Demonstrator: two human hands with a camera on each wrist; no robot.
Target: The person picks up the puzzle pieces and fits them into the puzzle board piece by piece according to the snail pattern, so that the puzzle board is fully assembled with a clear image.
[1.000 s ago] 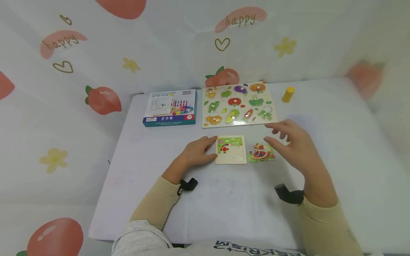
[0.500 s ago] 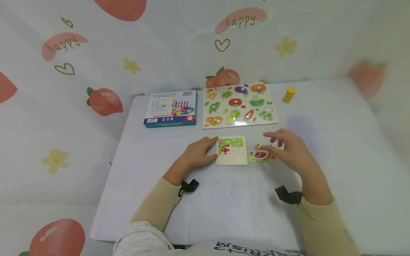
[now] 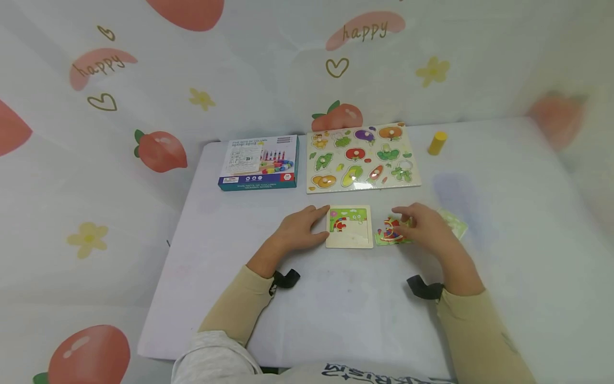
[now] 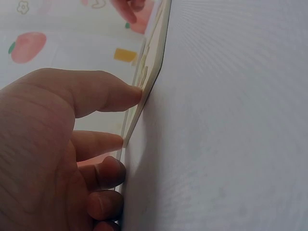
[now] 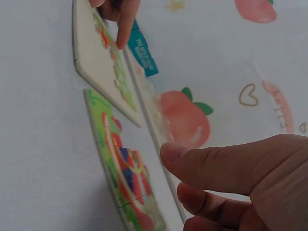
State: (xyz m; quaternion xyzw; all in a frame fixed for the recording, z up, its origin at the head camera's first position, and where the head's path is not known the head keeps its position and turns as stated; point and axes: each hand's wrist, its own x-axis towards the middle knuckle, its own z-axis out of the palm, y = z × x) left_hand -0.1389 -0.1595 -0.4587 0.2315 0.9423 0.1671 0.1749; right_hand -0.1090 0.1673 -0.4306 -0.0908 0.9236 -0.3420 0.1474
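Note:
My left hand (image 3: pixel 299 229) rests at the left side of a small square wooden puzzle tray (image 3: pixel 352 241), thumb and index fingertips against its edge. A few picture pieces fill the tray's top and left; pale bare board shows below right. Just to the right lie joined jigsaw pieces (image 3: pixel 386 238) with a red, blue and green picture, partly covered by my right hand (image 3: pixel 428 230). In the right wrist view, the right thumb (image 5: pixel 207 161) is near these pieces (image 5: pixel 127 168), and nothing is seen between thumb and fingers.
A vegetable peg puzzle board (image 3: pixel 362 160) lies behind the tray, with a bead-set box (image 3: pixel 259 162) to its left. A yellow cylinder (image 3: pixel 437 143) stands at the back right. Beyond the right hand, a flat green-patterned item (image 3: pixel 453 223) is partly hidden.
My right hand has moved down and left, closer over the joined jigsaw pieces, uncovering the green-patterned item behind it. The left hand stays at the tray.

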